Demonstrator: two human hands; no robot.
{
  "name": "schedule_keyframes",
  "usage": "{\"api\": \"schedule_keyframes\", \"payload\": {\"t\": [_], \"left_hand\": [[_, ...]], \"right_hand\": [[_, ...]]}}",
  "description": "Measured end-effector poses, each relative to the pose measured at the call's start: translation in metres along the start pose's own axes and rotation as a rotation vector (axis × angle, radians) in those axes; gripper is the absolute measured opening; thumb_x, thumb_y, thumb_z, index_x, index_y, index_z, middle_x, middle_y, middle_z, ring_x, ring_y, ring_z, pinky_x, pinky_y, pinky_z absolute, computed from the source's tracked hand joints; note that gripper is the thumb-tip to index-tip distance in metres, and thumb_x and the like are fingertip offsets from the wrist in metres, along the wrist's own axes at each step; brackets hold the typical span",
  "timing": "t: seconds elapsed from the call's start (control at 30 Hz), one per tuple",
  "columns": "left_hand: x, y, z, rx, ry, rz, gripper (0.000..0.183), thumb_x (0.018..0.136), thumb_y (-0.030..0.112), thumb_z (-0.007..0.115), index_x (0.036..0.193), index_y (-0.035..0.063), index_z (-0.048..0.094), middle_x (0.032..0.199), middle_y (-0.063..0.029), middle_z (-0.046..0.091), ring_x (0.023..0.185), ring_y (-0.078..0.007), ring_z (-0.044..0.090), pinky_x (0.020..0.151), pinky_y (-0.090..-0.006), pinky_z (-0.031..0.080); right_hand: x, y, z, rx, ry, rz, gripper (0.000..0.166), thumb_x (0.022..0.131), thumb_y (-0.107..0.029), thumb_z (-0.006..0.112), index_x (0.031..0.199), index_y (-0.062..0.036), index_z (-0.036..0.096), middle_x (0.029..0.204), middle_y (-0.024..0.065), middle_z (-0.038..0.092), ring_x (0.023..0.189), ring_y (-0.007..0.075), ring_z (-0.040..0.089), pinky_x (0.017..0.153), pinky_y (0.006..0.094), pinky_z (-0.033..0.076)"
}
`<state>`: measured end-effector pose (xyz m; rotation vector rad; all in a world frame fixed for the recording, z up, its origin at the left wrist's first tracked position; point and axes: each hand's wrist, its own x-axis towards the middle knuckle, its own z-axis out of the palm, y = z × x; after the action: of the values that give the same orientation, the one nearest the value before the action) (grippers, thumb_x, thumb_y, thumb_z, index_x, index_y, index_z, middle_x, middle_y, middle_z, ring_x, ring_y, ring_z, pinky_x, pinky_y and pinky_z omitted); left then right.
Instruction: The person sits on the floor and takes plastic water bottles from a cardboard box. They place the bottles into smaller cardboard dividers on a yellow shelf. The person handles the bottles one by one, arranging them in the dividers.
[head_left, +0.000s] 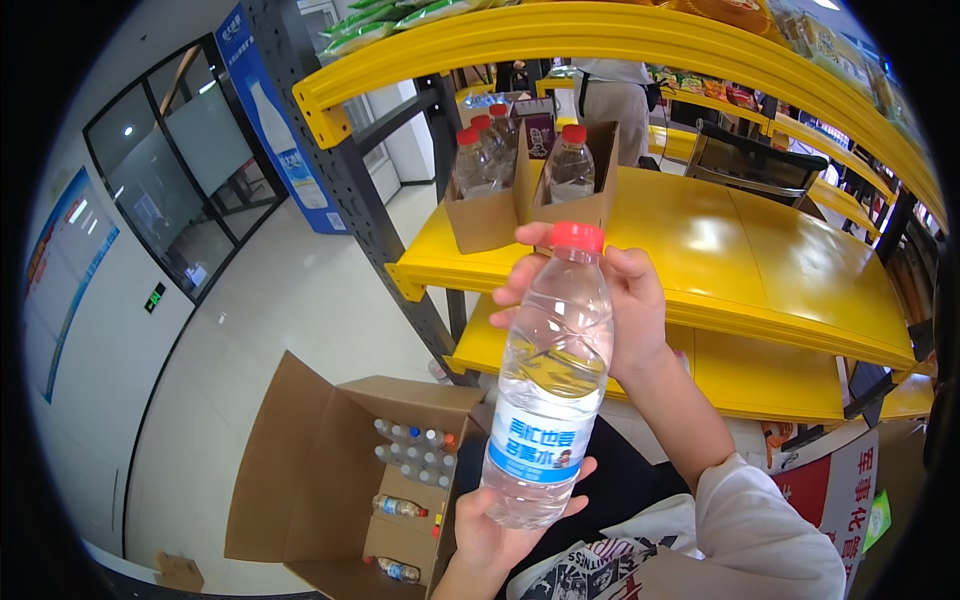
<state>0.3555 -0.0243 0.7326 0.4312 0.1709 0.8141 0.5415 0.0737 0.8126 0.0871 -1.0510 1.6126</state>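
Observation:
A clear plastic water bottle with a red cap and a blue-and-white label is tilted in front of me, partly full. My left hand supports its base from below. My right hand is around the neck and shoulder from behind, its fingers showing on both sides of the cap. Beyond the bottle, narrow open cardboard boxes stand on a yellow metal shelf. The left box holds several red-capped bottles; in the right box I see one red-capped bottle.
Below left, a large open carton contains several upright bottles and some lying down. A dark shelf post rises left of the shelf. A yellow beam with packaged goods above crosses overhead. Behind stand a chair and a person.

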Motion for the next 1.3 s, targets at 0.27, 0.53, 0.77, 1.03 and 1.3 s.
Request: {"api": "schedule_keyframes", "payload": {"t": [0.27,0.53,0.77,1.03,1.3], "left_hand": [[-0.008,-0.008,-0.006,-0.598,-0.108,-0.051,0.092,0.078,0.054,0.054,0.142,0.0057,0.008,0.137,-0.0297,0.025,0.114,-0.0550,0.039,0.078,-0.0570,0.048],[0.000,0.006,-0.017,0.299,0.316,0.178,0.070,0.083,0.047,0.032,0.134,-0.0022,0.030,0.126,-0.0269,0.044,0.111,-0.0421,0.050,0.083,-0.0512,0.049],[-0.004,0.010,0.000,0.515,0.322,0.424,0.090,0.064,0.025,0.074,0.132,0.0039,0.020,0.118,-0.0203,0.047,0.102,-0.0341,0.056,0.079,-0.0477,0.051],[-0.015,0.024,-0.008,-0.065,-0.040,0.063,0.100,0.066,0.056,0.061,0.138,0.0009,0.019,0.126,-0.0268,0.041,0.102,-0.0433,0.055,0.063,-0.0453,0.056],[-0.006,0.027,0.009,0.061,0.008,-0.102,0.102,0.069,0.057,0.063,0.141,0.0034,0.014,0.136,-0.0245,0.031,0.115,-0.0457,0.044,0.077,-0.0450,0.052]], "right_hand": [[0.007,0.038,-0.022,0.304,-0.184,0.012,0.056,0.077,-0.047,0.058,0.115,-0.0061,0.046,0.112,0.0183,0.054,0.106,0.0346,0.053,0.092,0.0469,0.043],[0.018,0.029,0.021,-0.159,0.245,0.146,0.031,0.083,-0.034,0.054,0.094,-0.0054,0.055,0.090,0.0090,0.059,0.086,0.0185,0.060,0.078,0.0298,0.047],[0.021,0.039,0.021,-0.260,0.356,0.154,0.036,0.085,-0.036,0.053,0.102,-0.0041,0.054,0.095,0.0112,0.059,0.092,0.0198,0.058,0.082,0.0314,0.046],[0.026,0.049,0.000,-0.017,-0.063,0.141,0.054,0.084,-0.038,0.054,0.124,-0.0055,0.042,0.121,0.0197,0.049,0.112,0.0291,0.050,0.093,0.0390,0.042],[0.017,0.063,-0.014,0.161,0.202,0.143,0.048,0.083,-0.037,0.053,0.118,-0.0037,0.046,0.109,0.0152,0.055,0.104,0.0279,0.055,0.090,0.0417,0.047]]}}
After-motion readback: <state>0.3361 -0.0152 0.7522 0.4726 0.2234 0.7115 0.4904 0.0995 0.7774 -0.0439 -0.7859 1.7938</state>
